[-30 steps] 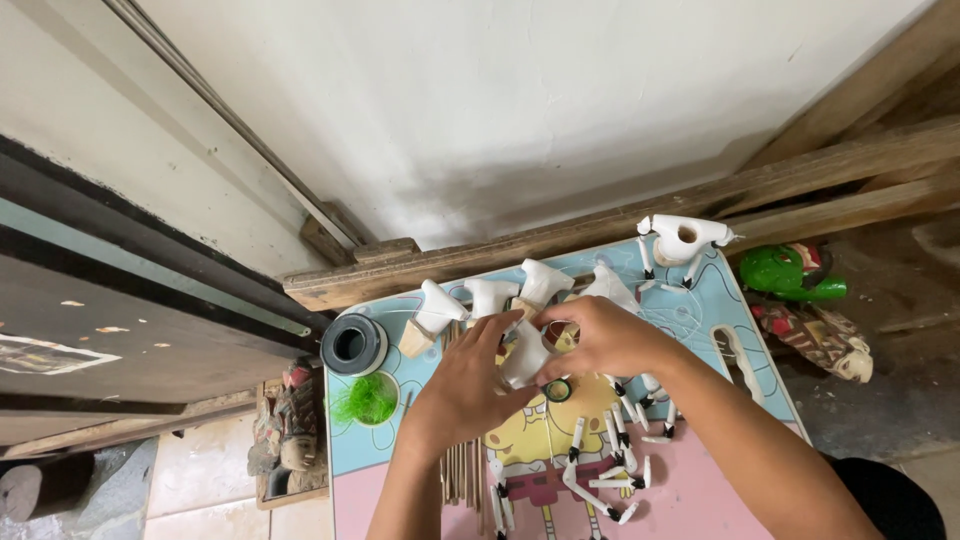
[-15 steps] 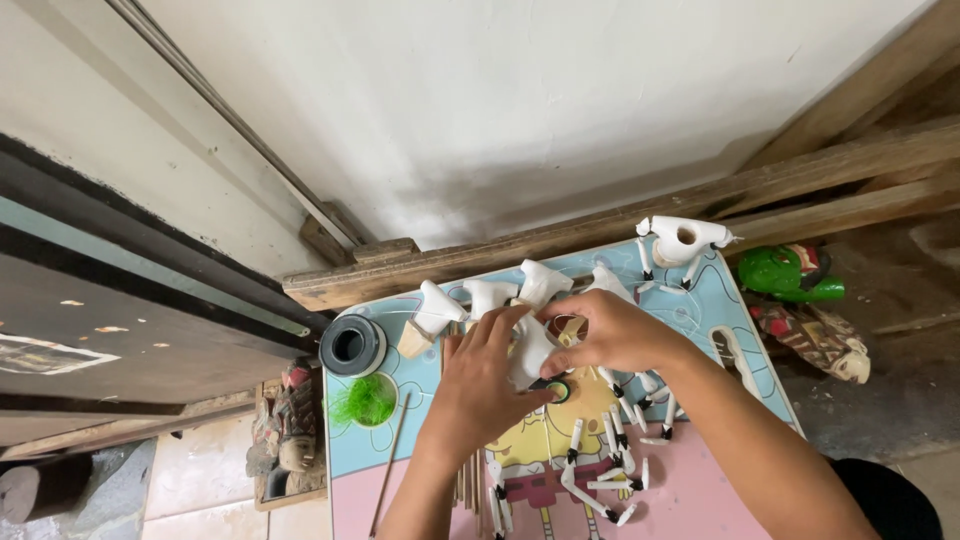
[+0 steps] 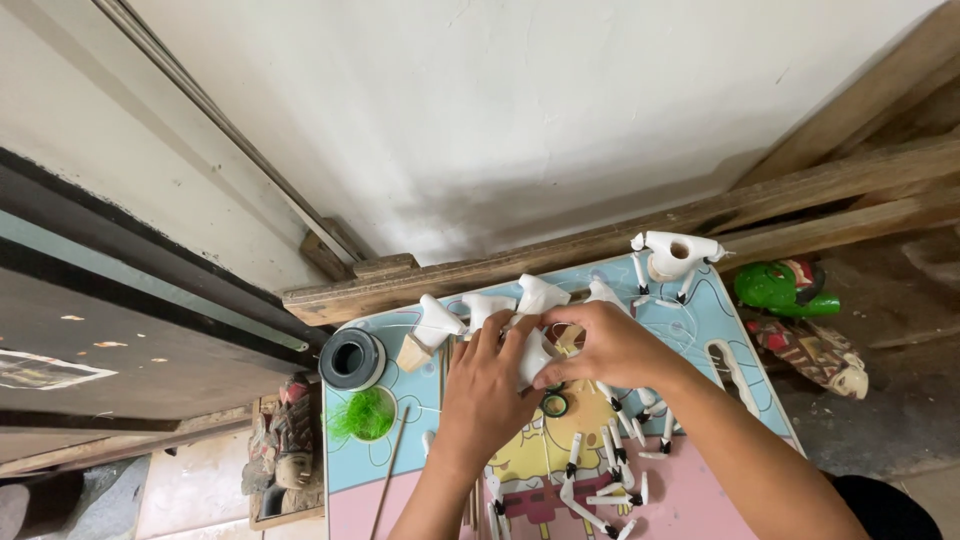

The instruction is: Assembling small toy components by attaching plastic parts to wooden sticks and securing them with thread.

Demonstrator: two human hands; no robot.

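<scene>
My grip: both hands, left (image 3: 487, 385) and right (image 3: 608, 345), pinch a white piece (image 3: 535, 356) between them, mid-frame over the counter (image 3: 700, 310).

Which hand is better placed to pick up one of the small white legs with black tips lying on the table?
Probably the right hand. The loose white legs lie below it, beside the right forearm, on the table. The left hand is farther to the left, and both hands hold the white piece.
</scene>
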